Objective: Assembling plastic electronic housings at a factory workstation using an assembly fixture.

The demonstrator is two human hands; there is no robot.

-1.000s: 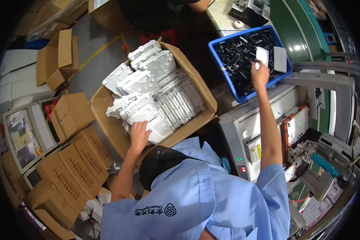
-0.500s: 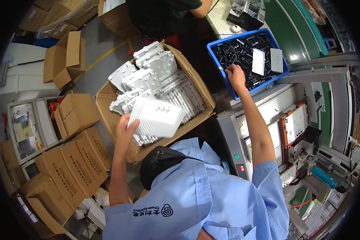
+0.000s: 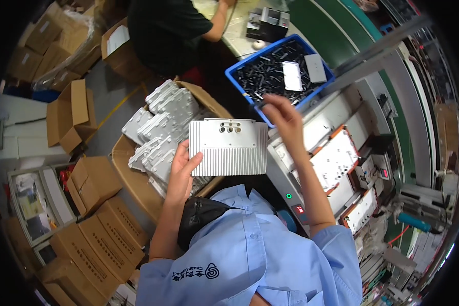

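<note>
My left hand point(image 3: 182, 168) grips the left edge of a silvery-white finned metal housing point(image 3: 228, 160), thumb on its ribbed face. The housing is held up in front of me, with a small group of round holes near its top edge. My right hand point(image 3: 285, 120) is raised at the near edge of a blue bin point(image 3: 233, 79), its fingers pinched on what looks like a small black part point(image 3: 259, 105), blurred and partly hidden. Many small black parts point(image 3: 260, 69) fill the bin. A white plate point(image 3: 292, 76) and a grey plate point(image 3: 315, 68) lie on top of them.
Left of the housing, a cardboard box point(image 3: 130, 191) holds stacked white housings point(image 3: 160, 122). A machine with an orange-edged fixture point(image 3: 336, 158) stands to the right. Cardboard cartons point(image 3: 99, 239) line the left. Beyond the box, another person in dark clothing point(image 3: 163, 35) works at a table.
My left hand has brought the housing right, away from the box, and turned it level. My right hand has drawn back from among the black parts toward the housing. The view has shifted.
</note>
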